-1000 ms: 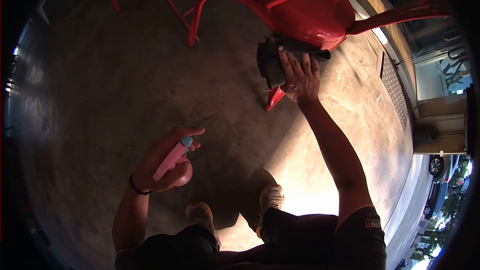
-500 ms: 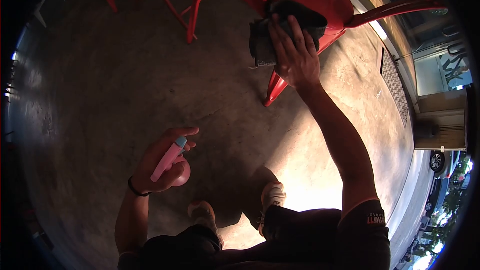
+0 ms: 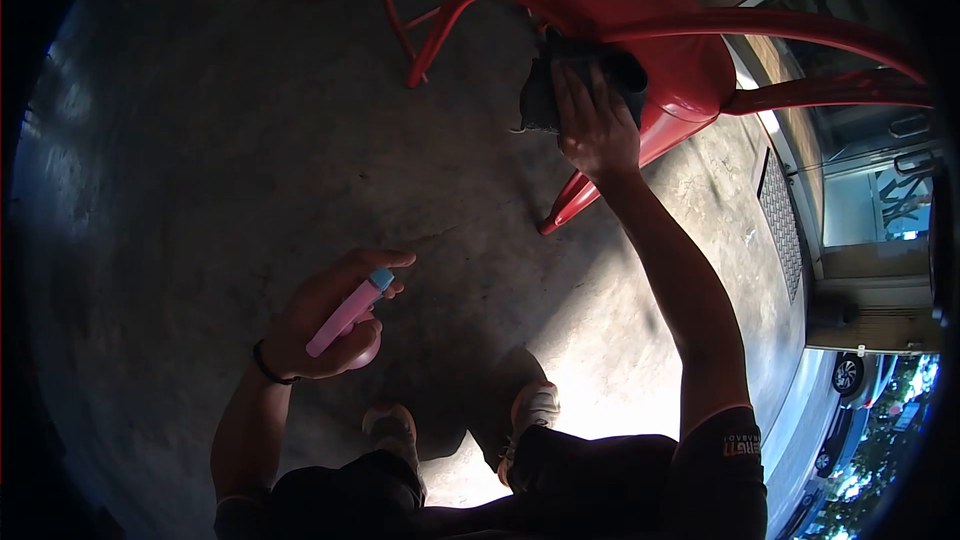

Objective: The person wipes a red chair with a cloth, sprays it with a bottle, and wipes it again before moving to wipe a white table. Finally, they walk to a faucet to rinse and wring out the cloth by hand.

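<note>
Dark cloth [image 3: 538, 100] lies bunched on the front edge of the red chair seat [image 3: 690, 60], one end hanging off toward the left. The right hand [image 3: 598, 135] is on it, fingers [image 3: 575, 90] close together and curled over the bunch, pressing it to the seat. The left hand [image 3: 320, 325], well apart and lower, is clamped round a pink spray bottle [image 3: 345, 315], its long axis slanting up-right, blue tip toward the chair, above the concrete floor [image 3: 200, 190].

My flat right hand [image 3: 597, 130] is pressing a crumpled dark cloth [image 3: 543, 95] against the red chair [image 3: 640, 10] seat's edge, while my left hand [image 3: 322, 328] is gripping a tilted pink spray bottle [image 3: 347, 316].
</note>
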`<action>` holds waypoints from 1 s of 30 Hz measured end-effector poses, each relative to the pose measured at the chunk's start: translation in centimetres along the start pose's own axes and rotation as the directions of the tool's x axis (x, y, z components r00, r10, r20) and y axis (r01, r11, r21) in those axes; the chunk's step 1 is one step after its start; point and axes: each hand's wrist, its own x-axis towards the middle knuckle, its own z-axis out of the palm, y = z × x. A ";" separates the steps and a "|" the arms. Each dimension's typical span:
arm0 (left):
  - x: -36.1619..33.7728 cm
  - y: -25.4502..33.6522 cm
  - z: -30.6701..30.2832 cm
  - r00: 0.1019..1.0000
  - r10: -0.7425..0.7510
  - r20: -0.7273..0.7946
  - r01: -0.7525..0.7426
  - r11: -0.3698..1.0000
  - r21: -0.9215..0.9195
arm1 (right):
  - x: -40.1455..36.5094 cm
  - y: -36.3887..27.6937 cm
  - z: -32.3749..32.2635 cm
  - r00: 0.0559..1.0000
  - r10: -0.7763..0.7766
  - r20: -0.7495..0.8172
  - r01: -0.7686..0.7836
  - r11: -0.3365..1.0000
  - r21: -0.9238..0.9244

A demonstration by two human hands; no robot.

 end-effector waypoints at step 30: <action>-3.8 -1.8 -5.1 0.980 -0.057 -0.192 0.087 0.985 0.151 | 12.2 -10.0 11.7 0.977 -0.194 0.087 0.183 0.976 0.120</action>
